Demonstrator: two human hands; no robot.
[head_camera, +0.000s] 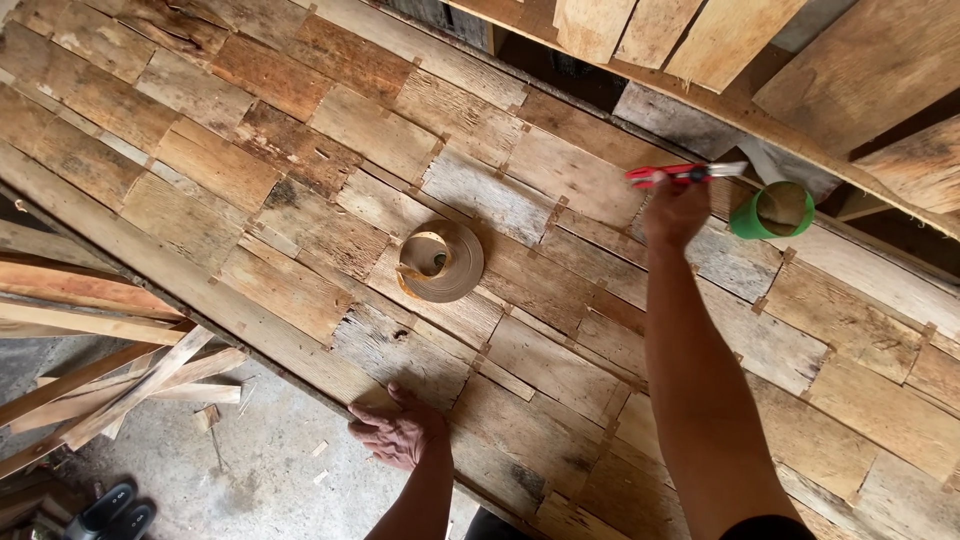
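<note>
Your right hand (676, 208) is stretched well out across the sheet of patched wood veneer (300, 170), fingers clenched around a red-handled knife (685, 173) whose pale blade end points toward the far edge of the sheet. Just beyond that blade sits a green cup (772, 210), open mouth tilted toward you, close to the knife tip but not clearly touching it. Your left hand (398, 428) lies at the near edge of the veneer sheet, fingers loose and spread flat on the wood, grasping nothing. Between your two hands, nearer the middle of the sheet, rests a roll of brown paper tape (440, 260), lying flat with a loose end curling up from its core (it is well apart from both hands). The veneer itself is a patchwork of worn rectangular pieces joined by small strips of the same brown tape at the seams. Above the far edge hang more pale wooden boards (700, 40). To your left, below the sheet, loose wood strips (110, 370) are piled over the concrete floor (200, 470), and a pair of dark sandals (108, 510) stands in the lower corner.
</note>
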